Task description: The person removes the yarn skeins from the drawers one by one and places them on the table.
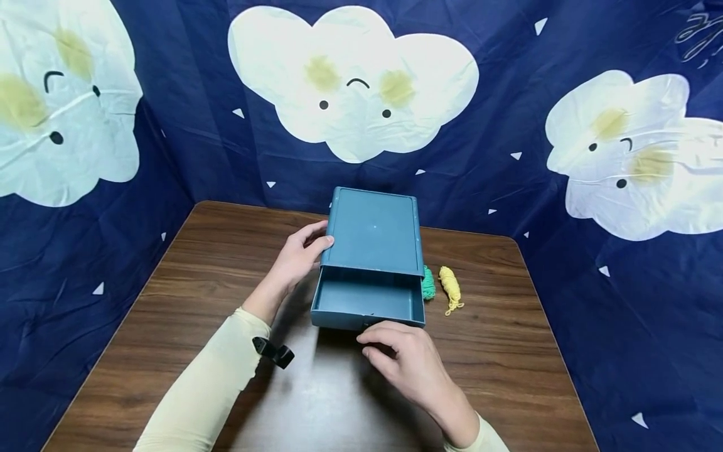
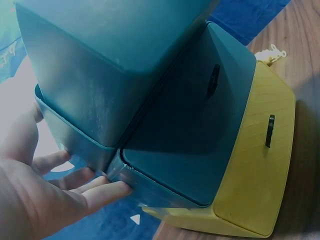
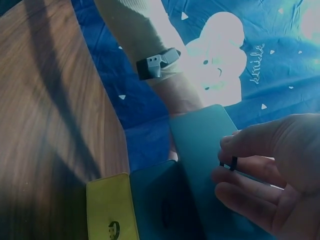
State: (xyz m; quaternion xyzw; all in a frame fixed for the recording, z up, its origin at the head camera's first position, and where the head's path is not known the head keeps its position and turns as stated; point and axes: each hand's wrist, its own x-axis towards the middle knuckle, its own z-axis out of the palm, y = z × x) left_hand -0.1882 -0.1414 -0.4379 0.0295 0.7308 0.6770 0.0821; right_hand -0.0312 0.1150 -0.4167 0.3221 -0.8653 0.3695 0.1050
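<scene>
A teal drawer cabinet [image 1: 373, 232] stands on the table with its top drawer [image 1: 339, 319] pulled partway out; the visible inside of that drawer is bare. My left hand [image 1: 296, 254] rests against the cabinet's left side, thumb at the top edge. Its fingers lie extended along the side wall in the left wrist view. At the drawer front, my right hand [image 1: 409, 358] holds the small black handle [image 3: 234, 163] between thumb and fingers. Below are a closed teal drawer [image 2: 185, 140] and a yellow drawer [image 2: 255, 160], each with a black handle.
A green yarn bundle [image 1: 428, 284] lies against the cabinet's right side, partly hidden. Beside it is a yellow yarn bundle [image 1: 450, 289]. The wooden table [image 1: 503, 351] is bordered by a blue cloth backdrop [image 1: 508, 194] with white clouds.
</scene>
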